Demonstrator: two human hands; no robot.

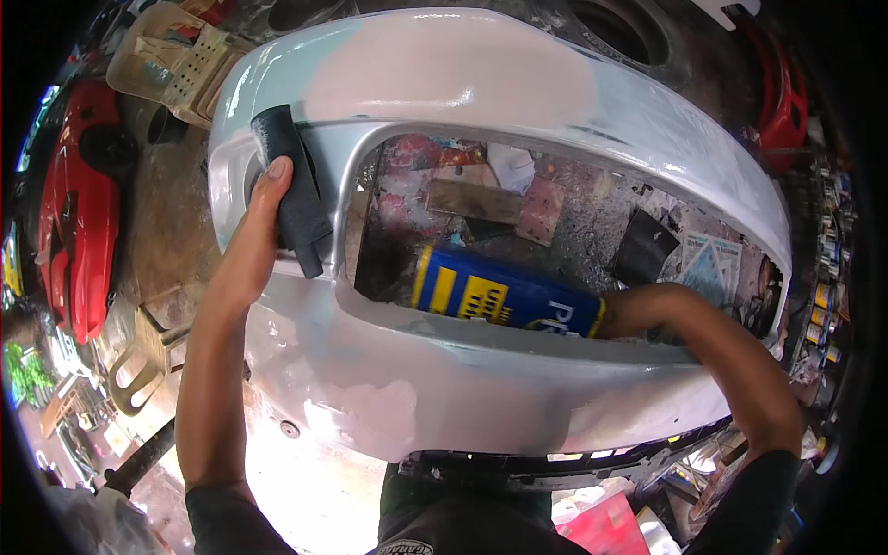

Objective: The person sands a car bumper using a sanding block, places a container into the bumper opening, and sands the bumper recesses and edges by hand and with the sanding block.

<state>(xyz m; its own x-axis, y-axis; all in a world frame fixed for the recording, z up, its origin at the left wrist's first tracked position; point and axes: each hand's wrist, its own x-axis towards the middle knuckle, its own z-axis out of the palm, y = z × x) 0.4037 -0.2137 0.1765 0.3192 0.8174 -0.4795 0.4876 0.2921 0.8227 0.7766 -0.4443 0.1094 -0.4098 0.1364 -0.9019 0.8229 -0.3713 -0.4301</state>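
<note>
A car bumper cover [451, 69] in patchy silver, grey-blue and pinkish filler fills the space before me. My left hand [262, 225] presses a folded sheet of black sandpaper [293, 170] against its left side, thumb on top. Through the large central opening, I see a blue metal can [510, 288] with yellow panels and writing, lying on its side and slightly blurred. My right hand [617, 312] is at the can's right end and seems to hold it. The right fingers are hidden behind the can.
Below the opening lie a wooden strip [475, 201], a black sheet [645, 246] and printed paper [711, 263]. A red car [83, 208] stands at left and a red bumper [780, 104] at upper right. A tyre [666, 48], a pale plastic basket [142, 62] and several small tins [821, 316] surround the work.
</note>
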